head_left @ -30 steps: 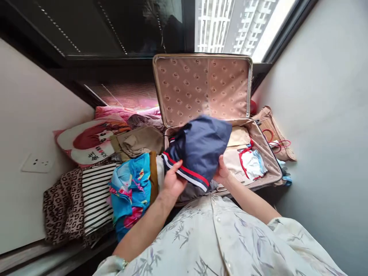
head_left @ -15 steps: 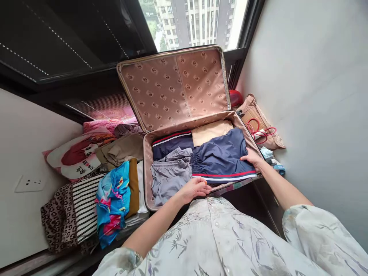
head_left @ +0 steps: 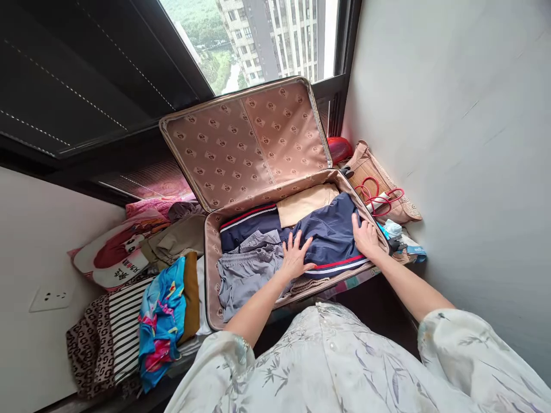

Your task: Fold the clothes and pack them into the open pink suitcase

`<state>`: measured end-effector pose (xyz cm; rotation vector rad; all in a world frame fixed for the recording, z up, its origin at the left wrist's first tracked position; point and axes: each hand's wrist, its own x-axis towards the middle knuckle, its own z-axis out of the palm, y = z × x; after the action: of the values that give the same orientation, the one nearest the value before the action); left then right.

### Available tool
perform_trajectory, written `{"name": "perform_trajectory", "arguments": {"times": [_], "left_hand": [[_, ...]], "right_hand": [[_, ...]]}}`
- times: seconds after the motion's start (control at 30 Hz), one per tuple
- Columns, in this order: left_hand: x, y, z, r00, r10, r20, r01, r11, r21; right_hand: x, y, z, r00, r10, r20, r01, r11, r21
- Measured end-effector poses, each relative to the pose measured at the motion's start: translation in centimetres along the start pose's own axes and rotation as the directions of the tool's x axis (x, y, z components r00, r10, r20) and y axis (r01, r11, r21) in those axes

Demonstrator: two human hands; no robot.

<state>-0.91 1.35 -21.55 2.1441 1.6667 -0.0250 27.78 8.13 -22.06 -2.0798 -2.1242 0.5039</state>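
Observation:
An open suitcase (head_left: pixel 210 269) with a pink patterned lining lies in front of me. On its right side are navy pants (head_left: pixel 329 229) with red and white stripes along the near edge. My left hand (head_left: pixel 295 258) rests on their waistband end, fingers spread. At the other end, my right hand (head_left: pixel 365 236) lies against the pants beside the suitcase wall, fingers stretched out. Grey pants (head_left: pixel 247 275) with an elastic waist lie left of my left hand. Behind are another folded navy striped garment (head_left: pixel 252 222) and a folded beige garment (head_left: pixel 305 205).
Left of the suitcase lie a blue floral garment (head_left: pixel 162 315), a black-and-white striped garment (head_left: pixel 131 321), a leopard-print cloth (head_left: pixel 88 344) and a pink cartoon cushion (head_left: pixel 116 252). A brown bag (head_left: pixel 365 166) with a red cord (head_left: pixel 394 201) stands by the right wall.
My left hand has moved from the suitcase's near edge up onto the pants, its fingers spreading. The pants' near edge has shifted inward, showing a beige knitted cloth. My view has turned slightly.

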Motion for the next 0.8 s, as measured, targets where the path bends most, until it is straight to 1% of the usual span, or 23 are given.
{"name": "perform_trajectory", "arguments": {"times": [0.03,0.07,0.1,0.13,0.17,0.23,0.27,0.33,0.4,0.47,0.5,0.57,0.63,0.73,0.8], "left_hand": [[0.6,-0.2,0.2,1.000,-0.019,0.004,0.019,1.000,0.011],[1.2,-0.4,0.6,0.999,-0.030,0.022,0.030,0.999,0.018],[1.8,-0.5,1.0,0.998,-0.030,0.057,0.028,0.999,0.025],[2.2,-0.5,1.5,0.994,-0.020,0.104,0.017,0.999,0.034],[2.6,-0.4,2.1,0.988,-0.009,0.152,0.003,0.999,0.046],[3.1,-0.2,3.5,0.974,-0.001,0.226,-0.015,0.997,0.071],[3.3,-0.1,4.2,0.970,-0.003,0.242,-0.017,0.997,0.080],[3.4,-0.1,5.4,0.971,-0.002,0.239,-0.019,0.996,0.086],[3.4,-0.4,6.4,0.975,0.014,0.224,-0.032,0.997,0.075],[3.5,-0.9,7.0,0.977,0.026,0.210,-0.040,0.997,0.061],[3.7,-1.1,7.1,0.978,0.027,0.208,-0.039,0.998,0.055],[4.1,-1.3,7.2,0.976,0.021,0.216,-0.031,0.999,0.043],[4.5,-1.1,6.8,0.971,0.015,0.238,-0.021,0.999,0.025],[4.1,-0.2,5.2,0.961,0.038,0.274,-0.032,0.999,-0.025],[3.3,0.2,3.6,0.951,0.081,0.297,-0.063,0.996,-0.069]], "right_hand": [[-0.5,-1.0,0.2,0.995,-0.083,-0.048,0.079,0.993,-0.085],[-0.8,-1.9,0.5,0.982,-0.174,-0.072,0.161,0.974,-0.158],[-0.8,-2.6,0.8,0.966,-0.249,-0.070,0.230,0.951,-0.205],[-0.5,-3.2,1.3,0.955,-0.293,-0.052,0.273,0.933,-0.233],[0.0,-3.4,1.9,0.953,-0.300,-0.028,0.284,0.926,-0.249],[1.7,-2.8,3.5,0.971,-0.236,0.025,0.234,0.935,-0.265],[2.6,-2.2,4.6,0.980,-0.193,0.051,0.199,0.941,-0.273],[4.1,-0.7,6.8,0.987,-0.130,0.091,0.152,0.944,-0.293],[5.0,0.5,8.9,0.989,-0.109,0.099,0.135,0.939,-0.316],[5.4,1.1,10.4,0.991,-0.098,0.093,0.124,0.933,-0.337],[5.5,1.3,10.7,0.991,-0.093,0.097,0.121,0.931,-0.345],[5.9,1.3,10.8,0.988,-0.083,0.127,0.124,0.928,-0.351],[6.3,1.3,10.1,0.981,-0.070,0.183,0.131,0.930,-0.343],[6.5,1.3,8.5,0.961,-0.043,0.274,0.133,0.938,-0.319],[6.1,1.0,7.8,0.963,-0.022,0.268,0.110,0.942,-0.316]]}}
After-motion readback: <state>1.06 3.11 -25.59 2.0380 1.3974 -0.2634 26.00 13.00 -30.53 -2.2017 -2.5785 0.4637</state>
